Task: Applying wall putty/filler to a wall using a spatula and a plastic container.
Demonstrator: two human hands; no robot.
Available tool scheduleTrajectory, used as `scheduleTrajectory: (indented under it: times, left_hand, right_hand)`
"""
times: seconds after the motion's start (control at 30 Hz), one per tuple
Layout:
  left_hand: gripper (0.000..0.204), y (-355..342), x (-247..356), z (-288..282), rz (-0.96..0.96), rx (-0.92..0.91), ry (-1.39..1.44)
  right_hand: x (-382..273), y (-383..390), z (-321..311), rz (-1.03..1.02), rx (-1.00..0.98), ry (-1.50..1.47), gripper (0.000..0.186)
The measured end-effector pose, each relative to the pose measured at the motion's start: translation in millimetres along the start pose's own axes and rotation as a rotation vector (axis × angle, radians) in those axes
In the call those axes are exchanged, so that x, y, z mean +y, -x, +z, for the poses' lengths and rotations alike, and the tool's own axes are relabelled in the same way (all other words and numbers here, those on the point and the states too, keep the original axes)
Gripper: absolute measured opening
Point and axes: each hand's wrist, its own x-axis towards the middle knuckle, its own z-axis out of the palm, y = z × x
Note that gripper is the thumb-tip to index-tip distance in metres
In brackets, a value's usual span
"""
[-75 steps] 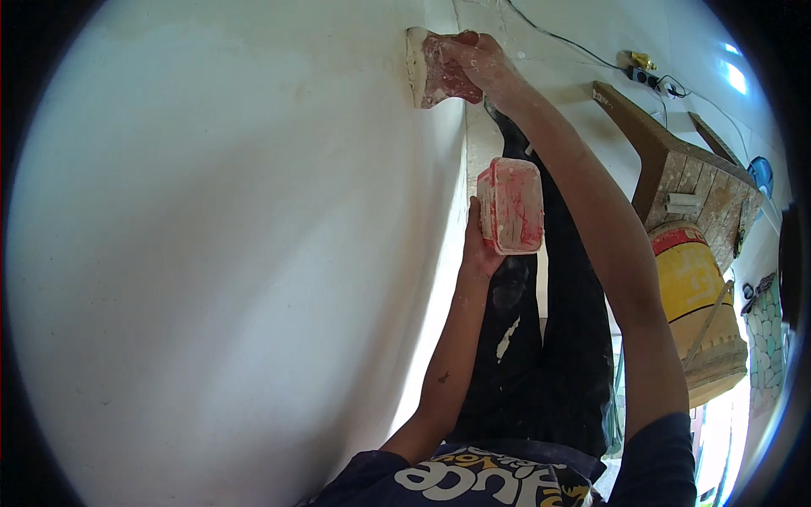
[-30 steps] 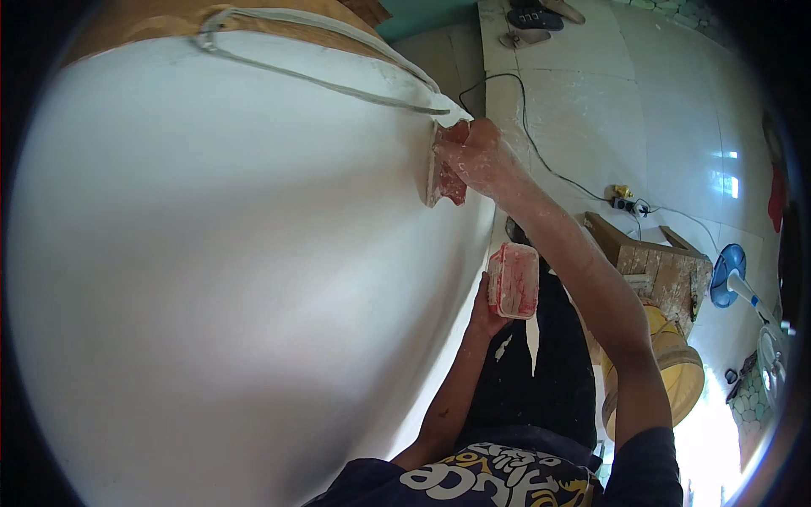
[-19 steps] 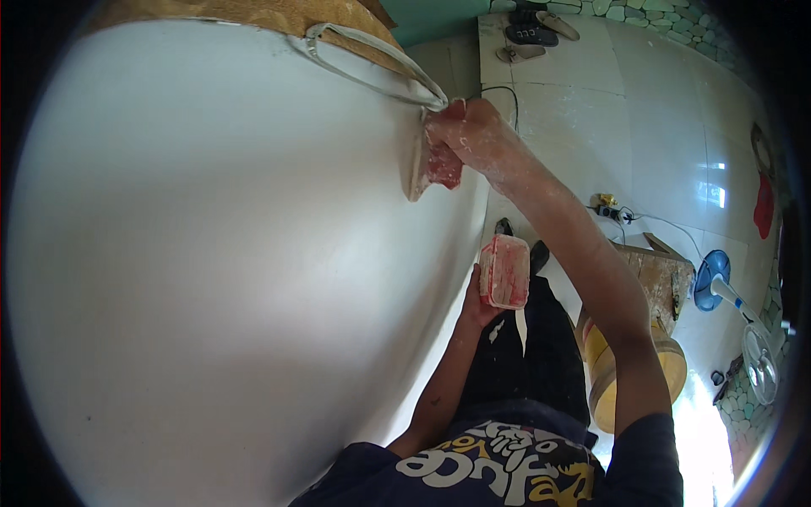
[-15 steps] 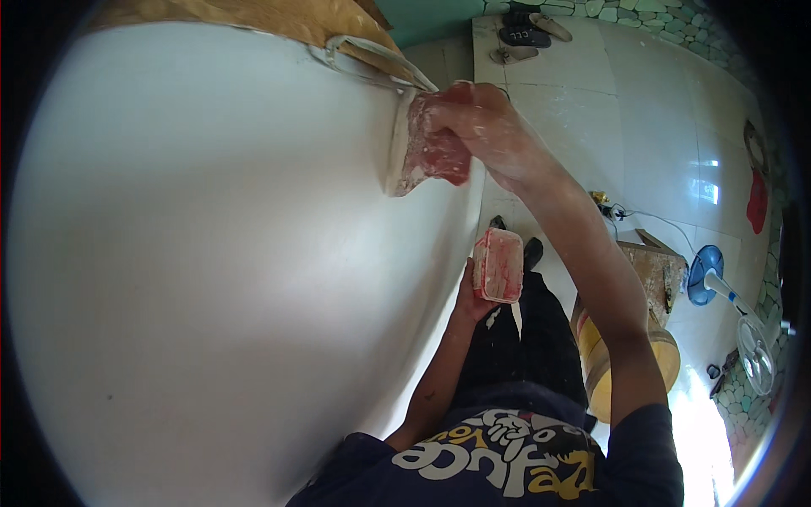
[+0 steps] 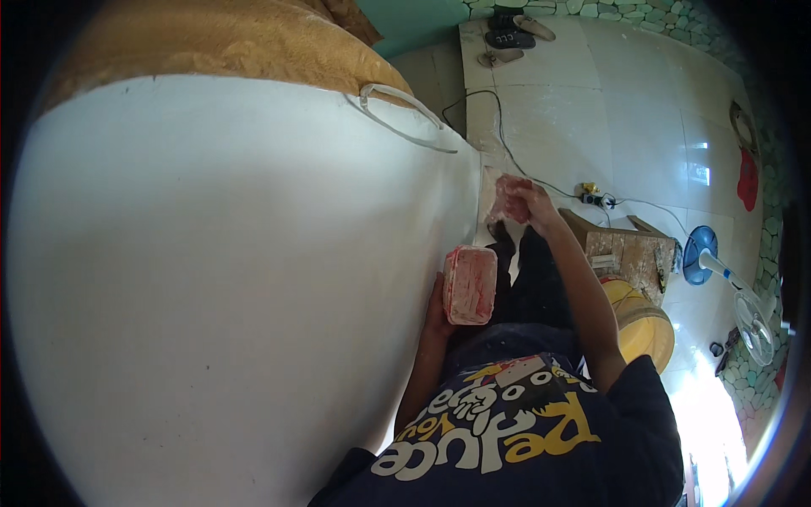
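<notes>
My right hand point(image 5: 538, 209) is closed around a wide red putty scraper point(image 5: 508, 198) smeared with white. The scraper's pale edge faces the white wall point(image 5: 253, 253) at the left; whether it touches the wall's edge I cannot tell. Lower down, my left hand point(image 5: 434, 311) grips the side of a rectangular plastic tub point(image 5: 470, 287). Its rim is red and its inside is streaked with whitish paste. Most of the left fingers are hidden behind the tub.
A loose pale cable point(image 5: 397, 97) sticks out by the orange-brown textured surface point(image 5: 253, 42). Right of my legs stand a worn wooden stool point(image 5: 634, 253) and a yellow bucket point(image 5: 649, 331). Beyond them is a fan with a blue base point(image 5: 699, 253). A dark cord point(image 5: 504, 135) crosses the tiles.
My right hand has come down and away from the wall's upper edge with the scraper, nearer my body. The tub has shifted slightly left and down in view.
</notes>
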Motion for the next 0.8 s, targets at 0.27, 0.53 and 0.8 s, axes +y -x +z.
scheduleTrajectory:
  times: [0.27, 0.53, 0.8]
  left_hand:
    - [0.065, 13.3, -2.0, 25.1, 0.084, 0.223, -0.013]
    - [0.066, 9.6, -26.0, 40.6, 0.213, 0.227, 0.116]
    - [0.066, -1.8, -45.5, 41.6, 0.272, 0.129, 0.214]
  right_hand:
    - [51.6, -105.1, 28.8, 0.001, -0.168, 0.009, 0.028]
    - [48.1, -107.4, 50.3, 0.091, -0.213, -0.111, 0.023]
    - [24.6, -110.0, 70.1, 0.067, -0.163, -0.013, 0.021]
